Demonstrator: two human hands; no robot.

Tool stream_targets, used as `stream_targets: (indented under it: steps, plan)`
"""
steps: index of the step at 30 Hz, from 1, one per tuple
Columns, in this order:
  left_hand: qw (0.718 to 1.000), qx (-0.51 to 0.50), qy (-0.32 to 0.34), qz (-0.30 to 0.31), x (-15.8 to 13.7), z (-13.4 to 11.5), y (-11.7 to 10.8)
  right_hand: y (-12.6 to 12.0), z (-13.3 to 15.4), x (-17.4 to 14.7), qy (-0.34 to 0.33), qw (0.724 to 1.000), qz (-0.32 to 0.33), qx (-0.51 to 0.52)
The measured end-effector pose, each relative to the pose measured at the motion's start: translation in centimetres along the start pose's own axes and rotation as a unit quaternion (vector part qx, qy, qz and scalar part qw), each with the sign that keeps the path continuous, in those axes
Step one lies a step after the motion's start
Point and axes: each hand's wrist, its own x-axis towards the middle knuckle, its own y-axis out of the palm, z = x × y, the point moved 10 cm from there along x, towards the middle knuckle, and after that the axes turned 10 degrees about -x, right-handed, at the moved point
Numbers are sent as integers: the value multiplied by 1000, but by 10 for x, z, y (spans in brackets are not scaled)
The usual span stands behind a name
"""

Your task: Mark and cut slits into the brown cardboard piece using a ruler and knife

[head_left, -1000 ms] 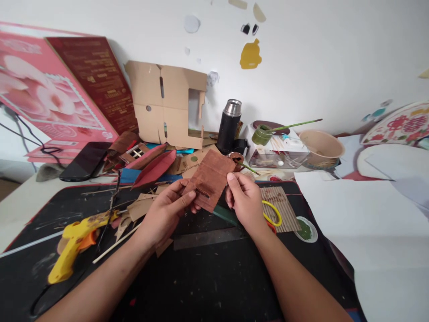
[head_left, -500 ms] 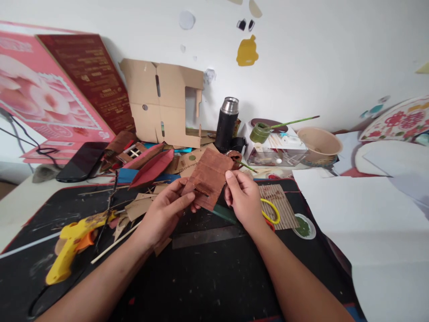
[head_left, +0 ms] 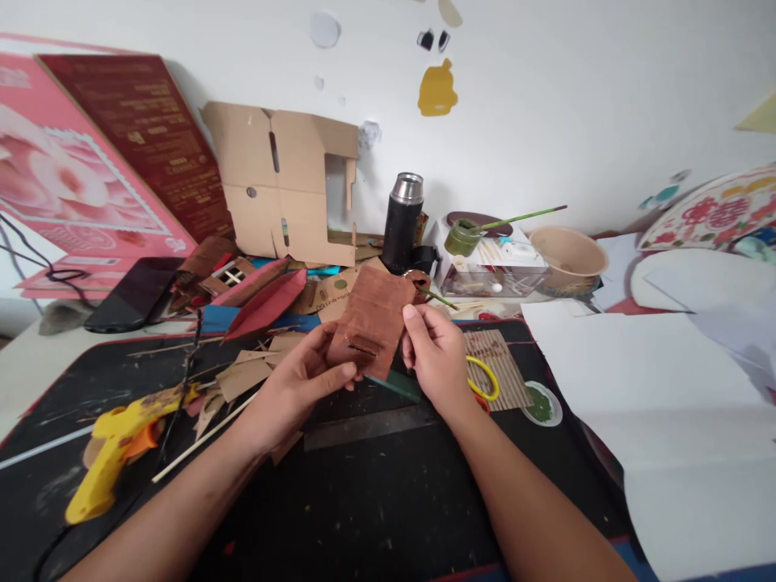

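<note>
A reddish-brown painted cardboard piece (head_left: 377,311) is held up over the black mat (head_left: 364,509), tilted toward me. Near its lower edge is a narrow slot with a small raised strip above it. My left hand (head_left: 306,372) is closed on the lower left corner, thumb in front and fingers behind. At the right edge, my right hand (head_left: 433,343) pinches the piece between thumb and fingers. Below the piece lie a dark green strip (head_left: 397,385) and a clear ruler-like strip (head_left: 369,427). Scissors with a yellow handle (head_left: 485,378) lie partly hidden behind my right hand.
On the left are a yellow glue gun (head_left: 106,453), cardboard scraps (head_left: 246,376) and a phone (head_left: 133,293). A black thermos (head_left: 403,226), green paint jar (head_left: 464,238) and bowl (head_left: 570,255) stand behind. Corrugated cardboard (head_left: 503,368) and a green paint lid (head_left: 542,404) lie right.
The view has shifted slightly, so the surroundings appear a little further left. Both hands keep hold of the brown cardboard piece, which has turned slightly.
</note>
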Motion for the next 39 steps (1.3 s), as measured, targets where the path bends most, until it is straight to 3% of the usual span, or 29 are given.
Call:
stream_targets:
  steps: [7,13,19,25,39]
  plan:
    - [987,58,54,-138,0,-16,-36,-9,0,2,-2,1000,-28,12]
    - [977,161,87,-112,2,-23,-31,-9,0,2,-1,999,-29,15]
    - [990,93,42,-102,1,-12,-28,-8,-1,2,1,999,-28,23]
    - [991,133,10,-11,-1,-5,-7,-3,-3,1,7,999,-22,22]
    - [989,144,-14,-23,-2,4,-8,5,-4,-2,14,1000,4,19]
